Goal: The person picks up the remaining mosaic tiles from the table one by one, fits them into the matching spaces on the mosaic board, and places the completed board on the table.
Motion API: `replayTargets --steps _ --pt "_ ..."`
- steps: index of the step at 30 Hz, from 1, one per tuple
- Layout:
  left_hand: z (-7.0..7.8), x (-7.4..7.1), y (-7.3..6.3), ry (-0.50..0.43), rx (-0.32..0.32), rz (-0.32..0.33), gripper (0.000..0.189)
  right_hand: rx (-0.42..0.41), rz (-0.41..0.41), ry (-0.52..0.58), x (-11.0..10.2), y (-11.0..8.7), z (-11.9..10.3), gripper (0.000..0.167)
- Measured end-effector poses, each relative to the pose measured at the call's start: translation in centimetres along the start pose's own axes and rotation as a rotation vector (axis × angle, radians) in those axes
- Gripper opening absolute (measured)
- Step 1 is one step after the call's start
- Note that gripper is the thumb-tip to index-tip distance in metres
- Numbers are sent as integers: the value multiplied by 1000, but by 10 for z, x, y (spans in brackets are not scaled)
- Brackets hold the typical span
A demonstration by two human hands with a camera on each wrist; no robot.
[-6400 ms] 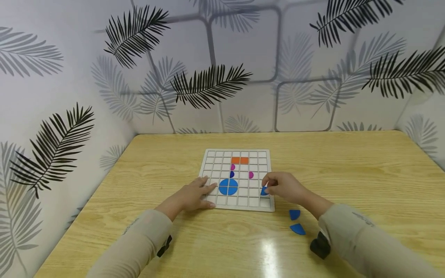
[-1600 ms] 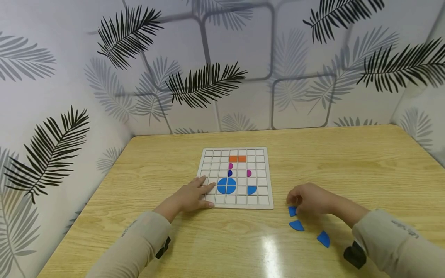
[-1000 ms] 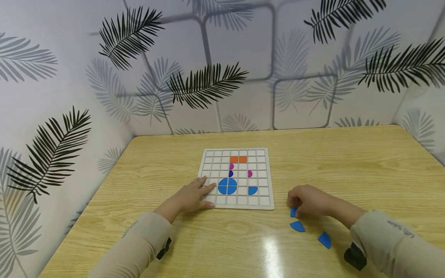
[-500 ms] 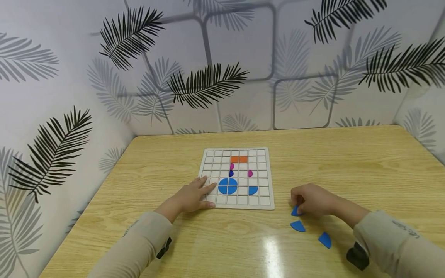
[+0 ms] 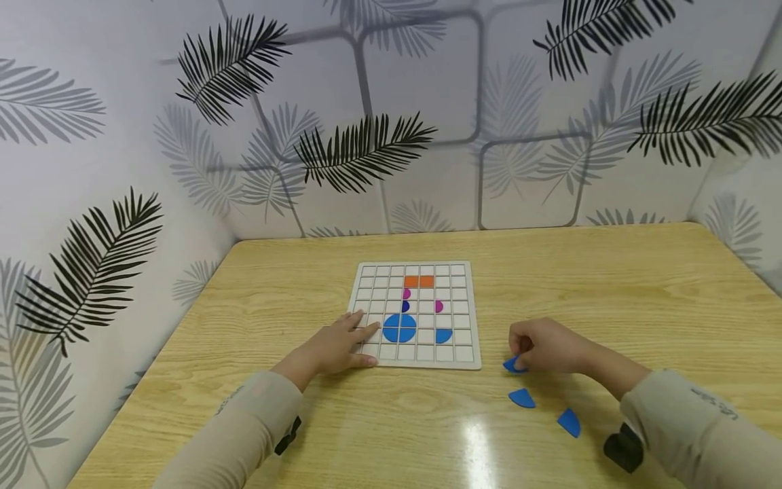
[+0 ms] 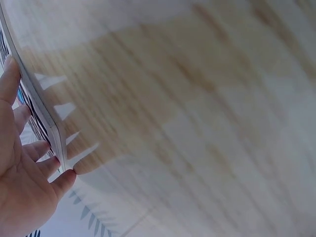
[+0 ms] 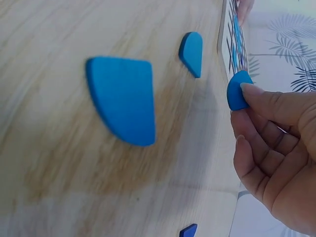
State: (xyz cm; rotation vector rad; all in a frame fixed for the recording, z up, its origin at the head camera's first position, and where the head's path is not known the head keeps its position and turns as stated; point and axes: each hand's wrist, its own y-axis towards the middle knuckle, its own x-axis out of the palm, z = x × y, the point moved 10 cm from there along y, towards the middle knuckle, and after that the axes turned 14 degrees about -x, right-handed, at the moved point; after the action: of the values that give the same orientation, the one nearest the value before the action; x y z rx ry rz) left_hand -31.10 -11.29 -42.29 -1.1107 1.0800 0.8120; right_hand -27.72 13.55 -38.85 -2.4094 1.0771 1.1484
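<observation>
My right hand (image 5: 544,345) pinches a blue quarter-circle tile (image 7: 238,91) between thumb and fingertips, just right of the white grid board (image 5: 426,354). With fingers spread, my left hand (image 5: 336,346) rests on the board's left edge, thumb at the near corner. Blue quarters form a full circle (image 5: 400,328) on the grid, and a single blue quarter (image 5: 444,335) lies to its right. Above them are a dark blue half-circle (image 5: 405,307), magenta half-circles (image 5: 439,307) and orange squares (image 5: 419,281).
Two loose blue quarter-circle tiles, a nearer-to-board one (image 5: 522,398) and another (image 5: 569,422), lie on the wooden table (image 5: 391,435) below my right hand. A small dark blue piece (image 7: 188,230) shows at the bottom of the right wrist view. A leaf-patterned wall stands behind.
My right hand has left the board, where a blue quarter now lies, and moved right to the loose tiles. It has gripped another and turned it. The left hand has stayed put.
</observation>
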Motion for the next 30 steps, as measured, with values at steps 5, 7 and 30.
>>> replayTargets --steps 5,7,30 --pt "0 -1 -1 -15 6 -5 68 -1 24 49 0 5 -5 17" --pt "0 -1 -1 -15 5 -7 68 -9 32 79 1 7 -8 16" --pt "-2 1 2 -5 -14 -7 68 -9 182 129 8 41 -19 10"
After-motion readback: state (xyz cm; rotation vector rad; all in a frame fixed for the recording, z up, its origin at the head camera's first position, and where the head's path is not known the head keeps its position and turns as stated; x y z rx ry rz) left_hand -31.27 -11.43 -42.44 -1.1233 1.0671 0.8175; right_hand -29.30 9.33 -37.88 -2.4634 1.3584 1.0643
